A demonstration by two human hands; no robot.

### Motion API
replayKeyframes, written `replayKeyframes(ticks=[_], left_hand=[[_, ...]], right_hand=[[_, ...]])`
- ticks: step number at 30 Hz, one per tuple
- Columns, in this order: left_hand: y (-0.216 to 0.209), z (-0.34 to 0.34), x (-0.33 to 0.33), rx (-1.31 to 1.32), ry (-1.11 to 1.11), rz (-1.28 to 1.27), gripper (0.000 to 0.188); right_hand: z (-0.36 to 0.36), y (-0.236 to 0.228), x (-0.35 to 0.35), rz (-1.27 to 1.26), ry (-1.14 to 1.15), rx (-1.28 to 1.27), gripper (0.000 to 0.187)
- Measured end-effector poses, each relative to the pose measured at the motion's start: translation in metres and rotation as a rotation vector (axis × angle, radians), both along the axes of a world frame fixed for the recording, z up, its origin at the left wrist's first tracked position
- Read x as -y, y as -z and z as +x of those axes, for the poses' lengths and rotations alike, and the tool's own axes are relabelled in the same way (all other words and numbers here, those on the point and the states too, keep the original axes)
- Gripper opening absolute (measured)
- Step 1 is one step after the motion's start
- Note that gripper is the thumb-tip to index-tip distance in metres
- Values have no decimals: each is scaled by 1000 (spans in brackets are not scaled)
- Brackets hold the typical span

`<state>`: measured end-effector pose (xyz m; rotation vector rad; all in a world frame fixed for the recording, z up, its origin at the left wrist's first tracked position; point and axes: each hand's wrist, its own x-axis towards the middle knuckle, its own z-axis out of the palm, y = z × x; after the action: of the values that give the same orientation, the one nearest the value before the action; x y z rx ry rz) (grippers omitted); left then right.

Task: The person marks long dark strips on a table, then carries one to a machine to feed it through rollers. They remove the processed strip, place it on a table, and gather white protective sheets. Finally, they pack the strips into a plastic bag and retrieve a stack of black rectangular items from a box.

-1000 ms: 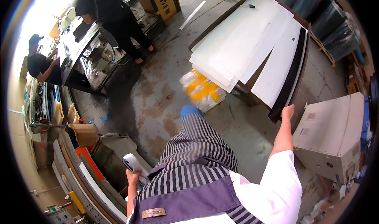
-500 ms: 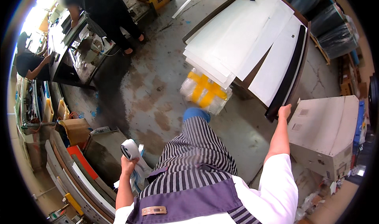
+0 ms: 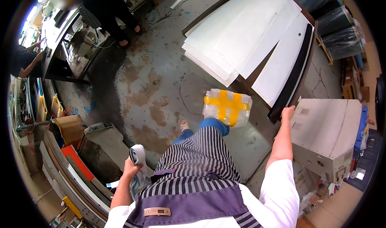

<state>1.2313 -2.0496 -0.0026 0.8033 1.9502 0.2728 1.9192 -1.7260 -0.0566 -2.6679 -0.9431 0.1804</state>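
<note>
My left hand (image 3: 130,168) is closed around a loose coil of white-grey strap (image 3: 138,155), whose lower loops hang beside my striped apron (image 3: 197,155). Out to the right, my right hand (image 3: 288,113) has its fingers curled at the near corner of a brown-edged table (image 3: 304,85). Right next to that hand ends a long black strip (image 3: 295,67) lying along the table's right side. Whether the fingers also hold this strip is hidden. Large white sheets (image 3: 229,31) cover the tabletop. Against my forward leg, a bubble-wrapped package (image 3: 209,109) with crossed yellow tape sits low by the floor.
Right of my arm stands a beige metal cabinet (image 3: 325,123). Long boards (image 3: 68,175) and a cardboard box (image 3: 70,127) line the left side. At a workbench (image 3: 66,77) on the upper left, one person stands (image 3: 106,11) and another person works (image 3: 26,59). Wrapped rolls (image 3: 341,39) stand at upper right.
My legs have shifted and a sandalled foot has come into view. The taped package now appears farther right and nearer me, apart from the sheets. Both hands keep their holds.
</note>
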Motion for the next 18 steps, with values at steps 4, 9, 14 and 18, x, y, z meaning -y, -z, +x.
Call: replayKeyframes(ticks=[4, 9, 14, 18], left_hand=[[8, -1, 2, 39, 109, -7, 53], [-5, 8, -18, -32, 251, -68, 55], [-10, 0, -30, -18, 233, -14, 57], [-11, -5, -29, -34, 183, 26, 57]], right_hand=[[3, 2, 0, -13, 8, 8, 19], [22, 22, 1, -19, -39, 87, 20], [15, 15, -2, -6, -38, 59, 21], [18, 17, 1, -36, 8, 29, 24]])
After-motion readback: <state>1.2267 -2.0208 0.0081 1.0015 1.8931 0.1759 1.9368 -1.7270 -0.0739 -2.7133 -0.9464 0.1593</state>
